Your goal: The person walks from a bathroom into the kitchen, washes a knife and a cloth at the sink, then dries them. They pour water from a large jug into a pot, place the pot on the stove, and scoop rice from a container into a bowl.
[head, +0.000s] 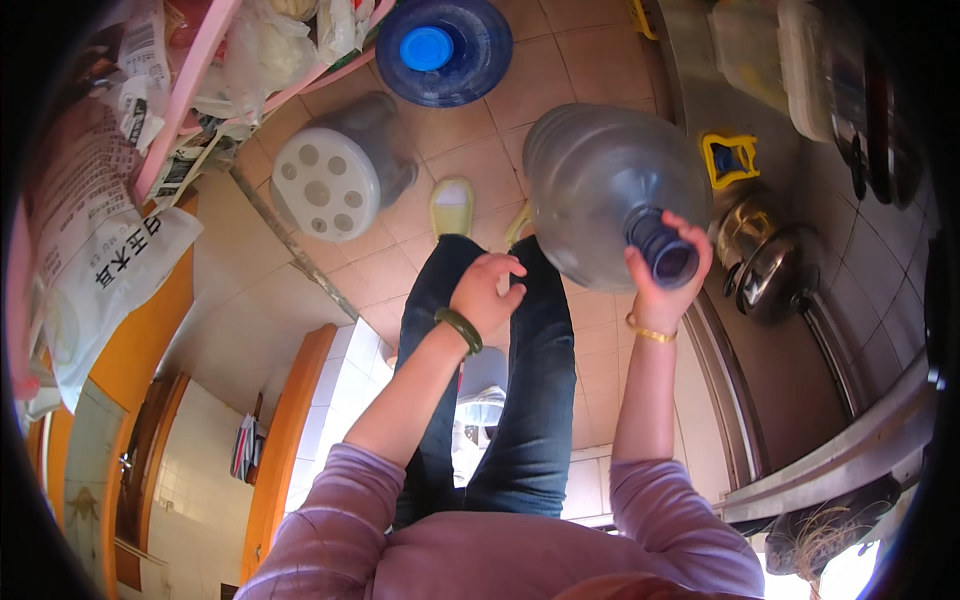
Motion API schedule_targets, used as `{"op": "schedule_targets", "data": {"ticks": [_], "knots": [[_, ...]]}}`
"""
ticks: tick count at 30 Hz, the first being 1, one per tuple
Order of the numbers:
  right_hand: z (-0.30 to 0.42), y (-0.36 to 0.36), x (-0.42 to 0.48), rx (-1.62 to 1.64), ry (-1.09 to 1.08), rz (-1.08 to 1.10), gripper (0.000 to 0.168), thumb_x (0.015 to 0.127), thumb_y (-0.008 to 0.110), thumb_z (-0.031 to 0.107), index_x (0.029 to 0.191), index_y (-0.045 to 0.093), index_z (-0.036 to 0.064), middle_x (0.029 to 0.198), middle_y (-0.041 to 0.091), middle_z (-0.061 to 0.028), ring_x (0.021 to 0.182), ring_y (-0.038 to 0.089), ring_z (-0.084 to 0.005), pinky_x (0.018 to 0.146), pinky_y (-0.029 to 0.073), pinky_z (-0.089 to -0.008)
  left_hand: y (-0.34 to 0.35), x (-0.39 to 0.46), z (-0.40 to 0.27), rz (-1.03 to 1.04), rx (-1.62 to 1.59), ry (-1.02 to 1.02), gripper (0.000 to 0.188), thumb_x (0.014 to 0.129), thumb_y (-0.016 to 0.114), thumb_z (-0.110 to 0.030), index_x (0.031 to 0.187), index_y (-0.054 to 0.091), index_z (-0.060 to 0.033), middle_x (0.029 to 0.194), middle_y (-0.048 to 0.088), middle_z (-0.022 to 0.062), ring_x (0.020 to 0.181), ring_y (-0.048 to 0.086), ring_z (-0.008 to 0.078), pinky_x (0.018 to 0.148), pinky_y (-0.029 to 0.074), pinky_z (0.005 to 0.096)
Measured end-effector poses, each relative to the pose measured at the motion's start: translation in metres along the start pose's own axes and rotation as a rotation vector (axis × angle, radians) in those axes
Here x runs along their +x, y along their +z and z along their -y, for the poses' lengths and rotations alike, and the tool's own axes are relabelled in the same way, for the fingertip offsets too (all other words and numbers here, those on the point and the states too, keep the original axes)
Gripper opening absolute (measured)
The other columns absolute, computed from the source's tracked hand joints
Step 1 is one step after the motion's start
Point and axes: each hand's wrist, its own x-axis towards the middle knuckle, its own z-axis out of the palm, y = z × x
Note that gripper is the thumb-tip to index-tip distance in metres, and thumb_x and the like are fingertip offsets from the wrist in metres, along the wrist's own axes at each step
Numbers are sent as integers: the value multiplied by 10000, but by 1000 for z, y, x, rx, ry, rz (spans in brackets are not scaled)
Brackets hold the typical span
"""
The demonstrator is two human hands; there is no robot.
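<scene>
My right hand (679, 277) grips the blue neck of a large, clear water-cooler bottle (600, 180), which is tilted with its open mouth towards me. Nothing can be seen inside the bottle's upper part. My left hand (491, 292) hangs above my thighs with its fingers apart and bent, holding nothing; a dark green bangle circles that wrist. A round white plastic stool top (317, 184) with holes is to the left, on a translucent body. Beyond it stands a blue water bottle (480, 45) with a bright blue cap (427, 49).
A pink shelf rack (202, 82) full of plastic bags is at upper left. To the right, a steel counter (694, 105) bears a yellow bottle handle (729, 159) and a shiny metal pot (780, 274). A yellow-green slipper (452, 210) is on the tiled floor (525, 71).
</scene>
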Motion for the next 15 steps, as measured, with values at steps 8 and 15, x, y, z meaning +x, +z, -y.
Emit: {"op": "schedule_targets", "data": {"ticks": [8,15], "knots": [[175,-38,-94,-20,33,-37,655,614,746,-46,1154,413,119,1157,552,-155,1153,510,-319,1030,367,-482,-38,-11,40,35,-384,-301,463,894,618,-339,1249,554,-51,1211,591,76,1206,488,195,1013,365,368],[343,-94,-185,13,-25,-58,707,644,829,104,1177,367,150,1144,531,-130,1140,493,-294,1049,331,-496,-67,-50,-26,92,-525,-521,757,905,419,-639,1426,391,-91,1500,363,73,1398,277,231,1140,102,482]]}}
